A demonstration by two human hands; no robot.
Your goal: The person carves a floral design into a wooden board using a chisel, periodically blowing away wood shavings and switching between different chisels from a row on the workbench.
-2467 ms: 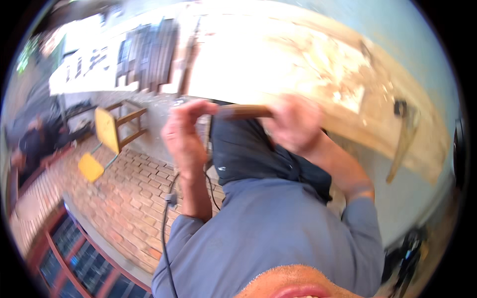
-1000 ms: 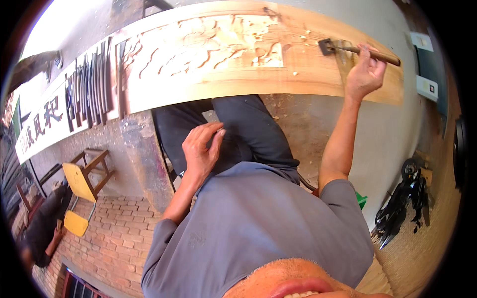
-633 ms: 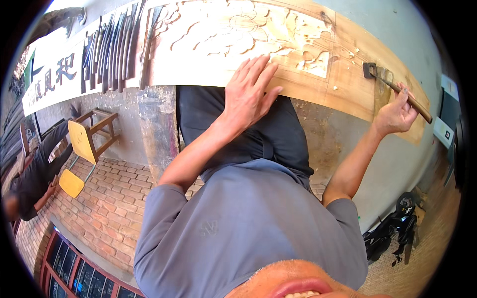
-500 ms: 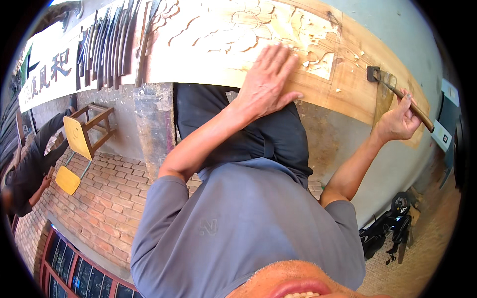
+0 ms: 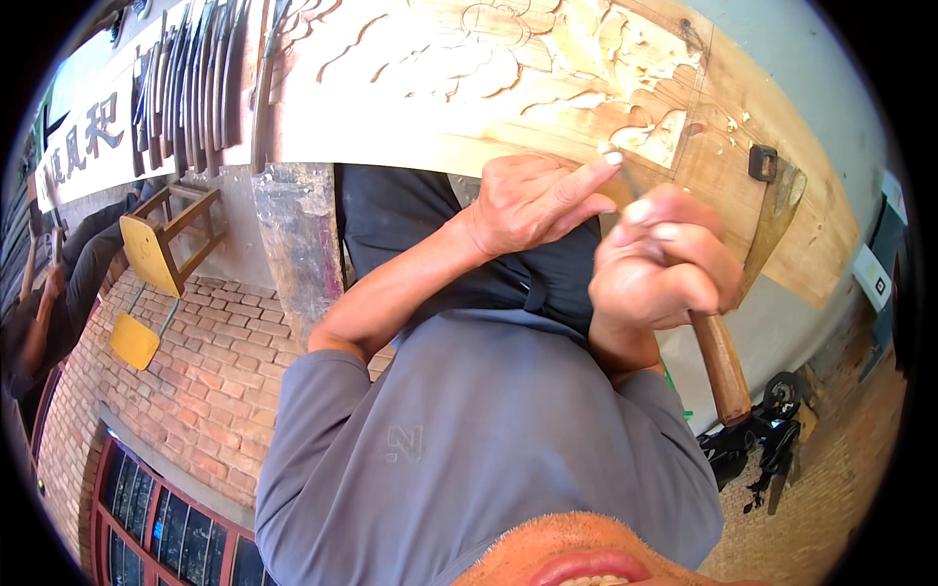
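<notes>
Looking down from the head view, both hands are bunched together at the near edge of the carved panel.

Left hand: the left hand (image 5: 532, 200) is curled, forefinger stretched out and pointing up-right at the carving; it looks pinched round a thin tool, though what it holds is mostly hidden.

Right hand: the right hand (image 5: 660, 269) is a closed fist wrapped tight on the mallet handle (image 5: 721, 366), just right of the left hand and almost touching it.

Mallet: handle runs from the fist down and slightly right, free end toward the floor; the dark head (image 5: 764, 164) sits above and right of the fist, over the panel's right end.

Panel: the panel (image 5: 469, 88) lies flat on the worktop, long axis running left to right, carved relief directly beyond the fingertips.

Key relation: the cut spot lies just ahead of the left forefinger; left hand nearer to it, mallet fist beside and behind.

Rest: chisels (image 5: 191, 78) racked well left; a yellow stool (image 5: 156, 249) below them.
</notes>
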